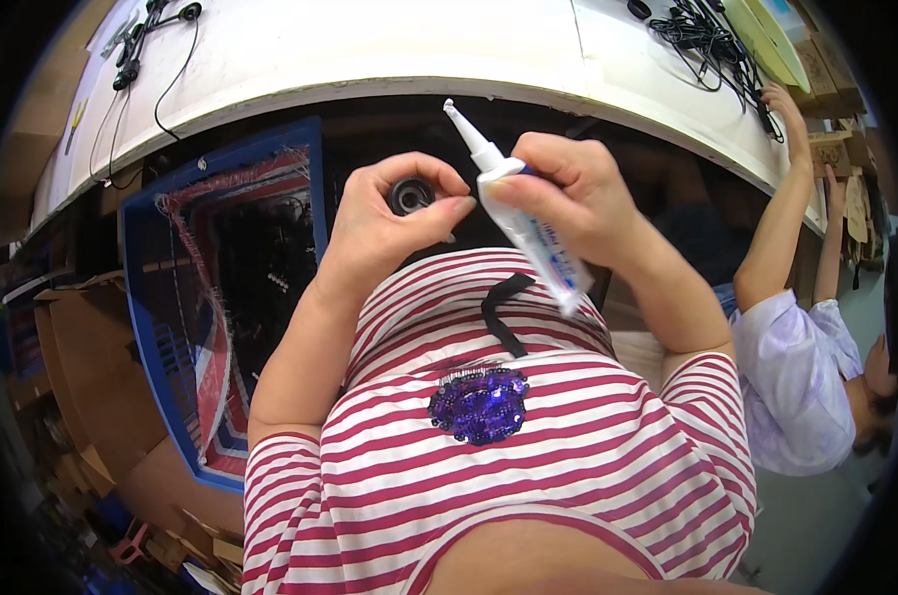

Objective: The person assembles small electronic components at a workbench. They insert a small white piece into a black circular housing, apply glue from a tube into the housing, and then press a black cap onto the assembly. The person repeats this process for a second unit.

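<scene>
In front of my chest, my left hand (394, 213) is curled round a small black round part (411, 196) with a ring-shaped opening facing up. My right hand (578, 193) grips a white glue tube (533, 238) just below its neck. The tube's long white nozzle (469, 134) points up and away, with a whitish blob at its tip. Nozzle and black part are apart, and the tube's flat crimped end hangs toward my striped shirt.
A white table (389, 40) runs along the far side, carrying black cabled devices (131, 55) at left and a black cable bundle (702, 40) at right. A blue crate (151, 327) with a striped liner stands left. A co-worker (791, 367) sits at right, one hand at the table edge.
</scene>
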{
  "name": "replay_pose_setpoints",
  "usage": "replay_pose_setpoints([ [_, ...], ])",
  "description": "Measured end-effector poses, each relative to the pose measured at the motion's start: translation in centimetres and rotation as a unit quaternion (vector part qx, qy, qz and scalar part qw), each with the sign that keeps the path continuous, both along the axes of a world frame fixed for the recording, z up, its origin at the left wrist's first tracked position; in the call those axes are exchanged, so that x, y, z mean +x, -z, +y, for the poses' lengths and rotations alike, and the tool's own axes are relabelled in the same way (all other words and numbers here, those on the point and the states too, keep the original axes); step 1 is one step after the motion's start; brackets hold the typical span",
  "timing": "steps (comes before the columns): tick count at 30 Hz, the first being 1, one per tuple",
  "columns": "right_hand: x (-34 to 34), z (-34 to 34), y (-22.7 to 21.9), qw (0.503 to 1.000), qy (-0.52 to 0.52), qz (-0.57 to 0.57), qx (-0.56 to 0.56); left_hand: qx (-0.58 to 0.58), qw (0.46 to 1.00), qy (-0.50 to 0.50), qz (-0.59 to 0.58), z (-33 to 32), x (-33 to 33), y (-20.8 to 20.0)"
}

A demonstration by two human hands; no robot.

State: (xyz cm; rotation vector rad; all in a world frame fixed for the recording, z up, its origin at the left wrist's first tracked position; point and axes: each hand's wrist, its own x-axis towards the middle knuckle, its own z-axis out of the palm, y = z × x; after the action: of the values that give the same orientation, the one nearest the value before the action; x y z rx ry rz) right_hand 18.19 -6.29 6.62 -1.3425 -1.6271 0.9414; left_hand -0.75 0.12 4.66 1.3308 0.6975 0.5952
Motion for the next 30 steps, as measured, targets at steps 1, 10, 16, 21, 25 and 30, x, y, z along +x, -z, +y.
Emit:
replay_pose_setpoints([
  [1,0.4,0.1,-0.5,0.998,-0.025,0.035,-0.042,0.079,0.997,-0.011,0.020,0.3,0.0,0.5],
  [10,0.1,-0.1,-3.0,0.921,-0.122,0.230,-0.291,0.210,0.977,-0.001,0.024,0.7,0.0,2.2],
  [16,-0.1,0.1,-2.4,0.906,-0.133,0.229,-0.331,0.218,0.976,0.008,0.018,0.8,-0.3,2.2],
  [21,-0.5,0.4,-2.2,0.916,-0.131,0.193,-0.326,0.235,0.972,0.022,0.009,1.0,-0.3,2.5],
  [25,-0.7,0.7,-2.3,0.904,-0.118,0.217,-0.348,0.237,0.971,0.039,0.007,1.0,-0.5,2.5],
  [30,-0.4,1.3,-2.0,0.870,-0.100,0.266,-0.403,0.313,0.949,0.032,-0.006,1.1,-0.4,3.2],
])
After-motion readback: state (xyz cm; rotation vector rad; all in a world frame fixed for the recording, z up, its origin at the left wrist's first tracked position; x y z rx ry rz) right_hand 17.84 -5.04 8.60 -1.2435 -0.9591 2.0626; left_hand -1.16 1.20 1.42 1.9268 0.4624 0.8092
